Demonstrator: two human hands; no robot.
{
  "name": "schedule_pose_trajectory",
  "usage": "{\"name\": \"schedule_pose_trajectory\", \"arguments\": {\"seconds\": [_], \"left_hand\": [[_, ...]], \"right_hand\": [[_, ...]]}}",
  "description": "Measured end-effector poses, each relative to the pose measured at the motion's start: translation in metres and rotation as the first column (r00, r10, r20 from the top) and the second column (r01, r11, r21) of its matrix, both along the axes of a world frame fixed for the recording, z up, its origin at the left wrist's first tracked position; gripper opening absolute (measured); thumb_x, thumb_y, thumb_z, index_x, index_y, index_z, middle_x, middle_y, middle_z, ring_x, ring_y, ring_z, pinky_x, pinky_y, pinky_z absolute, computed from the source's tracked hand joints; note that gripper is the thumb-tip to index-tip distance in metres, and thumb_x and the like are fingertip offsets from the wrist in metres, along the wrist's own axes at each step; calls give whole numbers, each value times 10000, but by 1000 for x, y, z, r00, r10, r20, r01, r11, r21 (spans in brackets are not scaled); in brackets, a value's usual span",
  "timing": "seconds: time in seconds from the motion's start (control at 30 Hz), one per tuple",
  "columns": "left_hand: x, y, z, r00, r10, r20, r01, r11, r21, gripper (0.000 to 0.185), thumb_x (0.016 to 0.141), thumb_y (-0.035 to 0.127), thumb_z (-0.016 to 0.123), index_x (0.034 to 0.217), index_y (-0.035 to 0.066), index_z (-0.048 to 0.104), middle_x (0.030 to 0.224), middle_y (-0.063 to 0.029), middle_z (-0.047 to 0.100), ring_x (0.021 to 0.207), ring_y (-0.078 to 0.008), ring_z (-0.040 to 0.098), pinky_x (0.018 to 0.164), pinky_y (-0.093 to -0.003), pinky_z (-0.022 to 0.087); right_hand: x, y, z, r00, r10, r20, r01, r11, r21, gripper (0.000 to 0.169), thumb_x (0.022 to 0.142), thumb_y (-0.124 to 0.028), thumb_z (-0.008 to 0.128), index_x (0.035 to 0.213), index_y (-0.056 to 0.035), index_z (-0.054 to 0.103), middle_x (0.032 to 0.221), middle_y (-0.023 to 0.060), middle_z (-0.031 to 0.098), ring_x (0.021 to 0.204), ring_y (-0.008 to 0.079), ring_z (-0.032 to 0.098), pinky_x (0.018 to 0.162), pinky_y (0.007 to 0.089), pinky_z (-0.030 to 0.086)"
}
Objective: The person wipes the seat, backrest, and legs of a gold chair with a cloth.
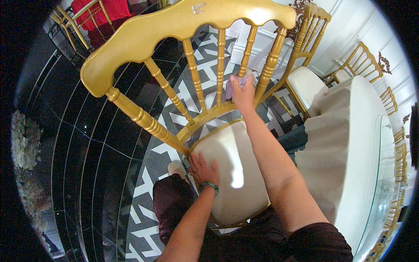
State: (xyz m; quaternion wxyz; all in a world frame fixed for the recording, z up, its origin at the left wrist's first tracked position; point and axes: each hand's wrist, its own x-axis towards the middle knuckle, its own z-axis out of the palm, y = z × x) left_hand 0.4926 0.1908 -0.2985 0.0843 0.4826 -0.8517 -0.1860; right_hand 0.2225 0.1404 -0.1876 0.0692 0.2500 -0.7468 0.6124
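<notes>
A gold-painted chair with a scalloped top rail [157, 31] and turned spindles [195, 77] stands right before me. Its padded seat [222, 170] is cream with a shiny surface. My right hand [244, 93] grips a light purple cloth [231, 88] against one of the spindles on the right of the backrest. Flat on the seat's left rear corner rests my left hand [204, 170], its fingers spread and a green bangle on the wrist. A worn pale patch [198, 9] marks the top rail.
At right is a round table with a cream cloth [330, 157] and glass top [376, 183]. More gold chairs [307, 82] line the white panelled wall [350, 29]. Black steps [91, 140] curve along the left, beside the grey-and-white patterned floor [147, 193]. A red cloth [101, 13] hangs far left.
</notes>
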Motion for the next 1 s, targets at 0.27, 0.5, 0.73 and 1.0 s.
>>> {"name": "schedule_pose_trajectory", "arguments": {"seconds": [0.27, 0.5, 0.73, 1.0], "left_hand": [[-5, 1, -31, 998, -32, -45, 24, 985, -172, 697, 831, 469, 505, 1373, 78, 306, 1449, -161, 224, 1342, -331, 202, 1037, -552, 210], [-1, -1, -23, 995, 5, -99, -21, 987, -161, 689, 828, 440, 520, 1366, 61, 314, 1441, -176, 239, 1318, -361, 240, 1045, -541, 201], [1, -4, -16, 995, -1, -96, -5, 998, -69, 700, 823, 447, 508, 1369, 55, 311, 1439, -193, 238, 1330, -369, 215, 1054, -541, 177], [1, -4, -4, 995, 4, -104, 0, 999, 41, 706, 822, 461, 494, 1356, 32, 321, 1433, -201, 243, 1332, -378, 202, 1067, -519, 167]], "right_hand": [[28, 17, -49, 937, -124, -326, 193, 963, 187, 429, 843, -72, 579, 1227, 1, 401, 1059, 143, 532, 856, 204, 580, 729, 293, 475], [80, 28, 87, 645, 523, 557, -166, 807, -566, 372, 902, -67, 489, 1261, -1, 418, 1050, 90, 556, 935, 211, 589, 828, 312, 479], [67, -25, 180, 833, 525, 177, -307, 704, -641, 457, 890, -225, 547, 1255, -12, 372, 1080, 134, 574, 966, 240, 570, 868, 363, 432], [42, -58, 103, 975, 139, -171, -188, 930, -315, 560, 854, -233, 610, 1283, -1, 335, 1030, 117, 541, 945, 223, 541, 865, 324, 419]]}}
